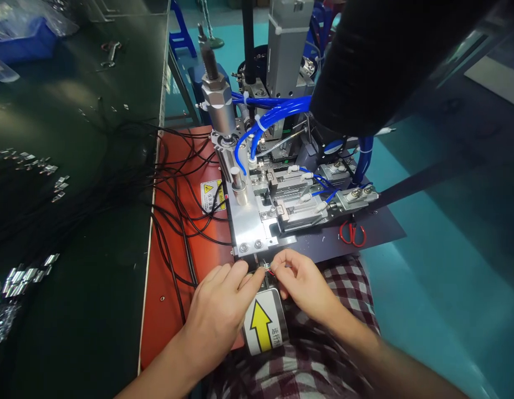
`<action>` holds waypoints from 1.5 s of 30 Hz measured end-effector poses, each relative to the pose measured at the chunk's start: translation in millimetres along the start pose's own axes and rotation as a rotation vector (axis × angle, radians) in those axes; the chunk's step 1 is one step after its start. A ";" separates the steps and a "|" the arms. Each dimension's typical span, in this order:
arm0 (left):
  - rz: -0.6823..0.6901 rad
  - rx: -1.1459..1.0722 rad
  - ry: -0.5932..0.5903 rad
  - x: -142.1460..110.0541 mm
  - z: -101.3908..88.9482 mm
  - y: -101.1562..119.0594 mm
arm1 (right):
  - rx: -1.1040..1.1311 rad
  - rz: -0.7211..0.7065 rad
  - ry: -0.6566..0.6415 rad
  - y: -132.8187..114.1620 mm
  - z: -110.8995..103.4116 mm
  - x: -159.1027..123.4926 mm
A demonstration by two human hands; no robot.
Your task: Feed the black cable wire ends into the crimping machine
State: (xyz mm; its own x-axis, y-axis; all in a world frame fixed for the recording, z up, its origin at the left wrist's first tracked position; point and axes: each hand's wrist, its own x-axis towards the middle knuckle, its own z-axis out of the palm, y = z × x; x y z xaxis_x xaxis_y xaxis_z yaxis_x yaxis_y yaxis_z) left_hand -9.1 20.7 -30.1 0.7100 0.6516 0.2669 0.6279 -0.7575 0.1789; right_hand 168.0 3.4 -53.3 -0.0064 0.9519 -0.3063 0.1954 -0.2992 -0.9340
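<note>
My left hand (223,299) is closed, its fingertips on a small metal connector (266,266) at the front end of the machine's metal plate. From the right, my right hand (300,281) pinches thin wires beside that connector; a bit of red wire (270,272) shows. The fingers partly cover the piece, so its exact shape is hard to make out. Just below the fingertips is a guide block with a yellow arrow label (261,327). Behind both hands rises the bench machine (248,221) with its steel cylinders and blue air tubes (281,105).
Red-handled scissors (352,235) lie on the grey base plate at the right. Black cables (173,194) run over the orange board (169,327) from the dark table (94,310). Several metal connector shells (26,281), a wrench (111,54) and a blue bin (26,44) are on that table.
</note>
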 end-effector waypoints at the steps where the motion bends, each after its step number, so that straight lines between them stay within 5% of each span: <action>1: 0.000 0.005 0.002 -0.2 0.1 0.0 | 0.076 0.071 -0.055 0.5 -1.0 1.4; 8: 0.002 0.015 0.010 0.1 0.0 -0.1 | 0.118 0.125 -0.109 1.2 -4.2 3.3; 14: -0.016 0.032 0.001 1.9 -0.6 1.6 | -0.207 -0.215 0.065 0.0 -2.6 1.0; 20: -0.013 0.044 0.017 2.2 -2.6 1.9 | 0.123 0.123 -0.108 4.9 -4.8 2.4; 27: -0.013 0.001 0.006 1.7 -1.7 2.0 | -0.177 -0.158 0.119 -2.1 -8.2 -5.0; 34: -0.022 -0.004 0.008 1.6 -1.7 2.8 | -0.292 -0.295 0.104 -1.2 -0.5 -4.5; 45: -0.023 0.004 -0.005 0.0 0.6 1.9 | -0.175 -0.105 0.094 1.1 2.3 -4.0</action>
State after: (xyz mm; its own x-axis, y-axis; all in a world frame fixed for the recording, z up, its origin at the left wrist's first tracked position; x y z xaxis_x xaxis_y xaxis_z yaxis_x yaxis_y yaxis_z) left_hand -7.7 19.4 -30.4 0.6970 0.6692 0.2578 0.6453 -0.7420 0.1815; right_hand 165.9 -0.9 -53.5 0.0543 0.9816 -0.1830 0.3654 -0.1901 -0.9112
